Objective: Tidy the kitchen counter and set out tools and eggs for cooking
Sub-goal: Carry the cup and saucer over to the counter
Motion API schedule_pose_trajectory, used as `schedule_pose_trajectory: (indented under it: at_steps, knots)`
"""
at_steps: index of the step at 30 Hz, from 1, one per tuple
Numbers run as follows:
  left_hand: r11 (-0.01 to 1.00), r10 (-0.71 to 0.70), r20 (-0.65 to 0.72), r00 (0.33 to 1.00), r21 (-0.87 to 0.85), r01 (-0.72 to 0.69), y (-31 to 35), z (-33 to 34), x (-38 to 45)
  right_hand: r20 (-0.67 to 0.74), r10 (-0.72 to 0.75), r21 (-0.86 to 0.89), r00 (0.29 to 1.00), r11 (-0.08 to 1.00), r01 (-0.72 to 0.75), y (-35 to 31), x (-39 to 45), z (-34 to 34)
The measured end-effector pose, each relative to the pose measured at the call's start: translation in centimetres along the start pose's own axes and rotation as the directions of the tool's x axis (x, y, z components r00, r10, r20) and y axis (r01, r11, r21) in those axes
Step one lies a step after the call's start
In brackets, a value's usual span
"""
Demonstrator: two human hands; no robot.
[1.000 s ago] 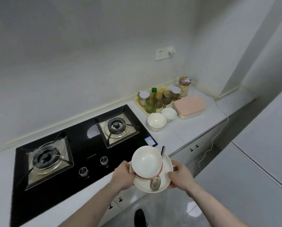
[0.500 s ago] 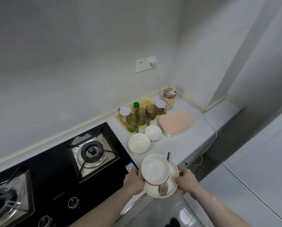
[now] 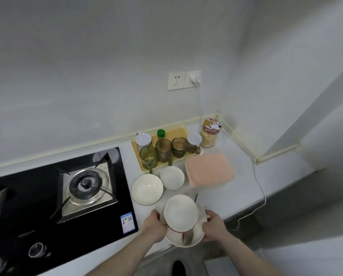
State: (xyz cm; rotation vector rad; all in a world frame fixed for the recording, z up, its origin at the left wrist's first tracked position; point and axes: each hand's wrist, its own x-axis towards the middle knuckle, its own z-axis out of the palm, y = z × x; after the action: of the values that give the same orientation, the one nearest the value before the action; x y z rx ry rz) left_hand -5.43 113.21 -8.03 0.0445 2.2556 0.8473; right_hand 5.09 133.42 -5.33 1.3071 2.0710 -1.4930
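far left there's the black gas hob (image 3: 47,196) set into the white counter (image 3: 246,188). just right of it sit a dark-rimmed white bowl (image 3: 147,189) and a smaller white bowl (image 3: 172,177), with a yellow tray (image 3: 178,132) of glasses and jars behind them by the wall. near edge: left hand (image 3: 154,226) curls round the left rim of a white plate (image 3: 199,234), right hand (image 3: 214,226) grips the right rim, held over the counter's near edge. on the plate sits a pink-bottomed white bowl (image 3: 181,213) with a spoon (image 3: 187,237) poking out under it. further right a pink-lidded box (image 3: 209,169), and a patterned-lid jar (image 3: 209,133) in the far corner.
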Motion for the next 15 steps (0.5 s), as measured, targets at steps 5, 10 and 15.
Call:
schedule_pose_trajectory:
  at_steps: [5,10,15]
  knots:
    - [0.998,-0.049,-0.028,0.998,-0.029,0.048,1.2,2.1,0.9,0.044,0.046,-0.011,0.998,0.999,-0.046,1.3,4.4,-1.0]
    - [0.995,-0.083,-0.051,0.995,-0.066,0.08,2.7,3.3,1.6,0.066,0.097,0.011,0.993,0.995,-0.097,-0.9,5.0,-2.7]
    - [0.995,-0.092,-0.096,0.991,-0.059,0.086,4.2,3.8,2.2,0.033,0.095,0.025,0.995,0.995,-0.096,-1.5,6.7,-3.3]
